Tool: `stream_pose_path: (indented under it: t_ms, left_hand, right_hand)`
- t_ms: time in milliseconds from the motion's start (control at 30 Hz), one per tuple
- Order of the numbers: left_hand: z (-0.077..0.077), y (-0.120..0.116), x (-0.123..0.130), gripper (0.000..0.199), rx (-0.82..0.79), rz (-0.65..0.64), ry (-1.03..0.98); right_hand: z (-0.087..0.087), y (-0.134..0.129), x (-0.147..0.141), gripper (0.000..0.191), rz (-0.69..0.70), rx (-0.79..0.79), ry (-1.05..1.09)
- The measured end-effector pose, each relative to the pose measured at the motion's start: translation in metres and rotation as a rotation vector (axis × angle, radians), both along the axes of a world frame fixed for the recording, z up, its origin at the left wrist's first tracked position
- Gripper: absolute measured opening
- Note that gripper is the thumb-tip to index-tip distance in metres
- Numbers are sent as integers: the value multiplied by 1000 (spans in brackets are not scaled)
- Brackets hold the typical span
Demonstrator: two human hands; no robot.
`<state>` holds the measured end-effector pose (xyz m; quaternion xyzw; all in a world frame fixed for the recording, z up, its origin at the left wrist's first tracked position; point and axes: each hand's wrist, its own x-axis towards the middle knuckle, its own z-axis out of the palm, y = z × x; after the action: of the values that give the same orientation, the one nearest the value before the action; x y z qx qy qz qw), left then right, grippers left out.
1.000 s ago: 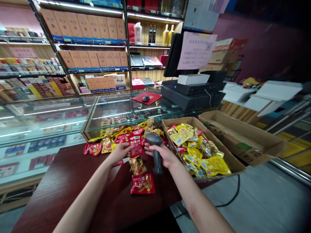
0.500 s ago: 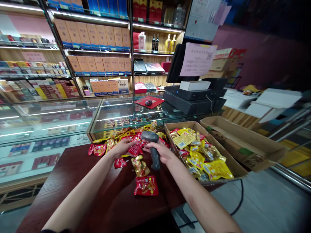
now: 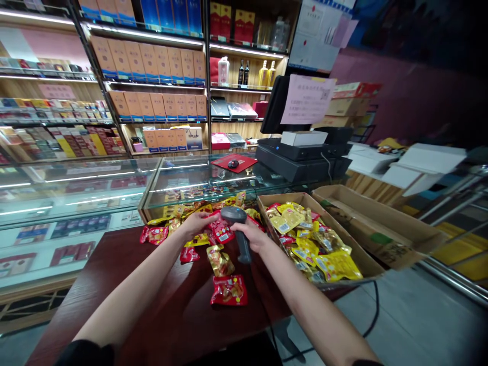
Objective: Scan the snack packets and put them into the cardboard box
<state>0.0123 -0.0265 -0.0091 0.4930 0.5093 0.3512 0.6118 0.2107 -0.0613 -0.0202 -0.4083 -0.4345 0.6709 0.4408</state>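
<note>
My left hand (image 3: 197,225) is closed on a red snack packet (image 3: 222,230) with a white barcode patch facing up. My right hand (image 3: 251,235) grips a dark grey barcode scanner (image 3: 243,246), its head over the packet's right edge. Behind both hands, red, yellow and gold packets (image 3: 173,223) lie in a loose pile against the glass case. Nearer to me on the dark red table (image 3: 152,290) lie a gold packet (image 3: 220,261), a red packet (image 3: 229,290) and a small red packet (image 3: 189,254).
An open carton (image 3: 366,264) full of yellow, gold and red packets stands to the right. Beside it is another open carton (image 3: 423,236). A glass display case (image 3: 183,175) bounds the table's far side, with a mouse (image 3: 233,163) and a monitor (image 3: 275,104) on it.
The red packet in my left hand has turned so its barcode patch shows. The scanner has barely moved, and the packets on the near table lie as before.
</note>
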Motion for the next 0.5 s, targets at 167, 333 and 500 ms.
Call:
stream_pose_path:
  t_ms: [167, 333, 500]
  left_hand:
    - [-9, -3, 2, 35, -274, -77, -275]
    - [-3, 9, -3, 36, -201, -29, -186]
    - [13, 26, -12, 40, -135, 44, -130]
  right_hand:
    - [8, -12, -5, 28, -112, 41, -10]
    - [26, -43, -18, 29, -250, 183, -180]
    - [33, -89, -30, 31, -116, 100, -78]
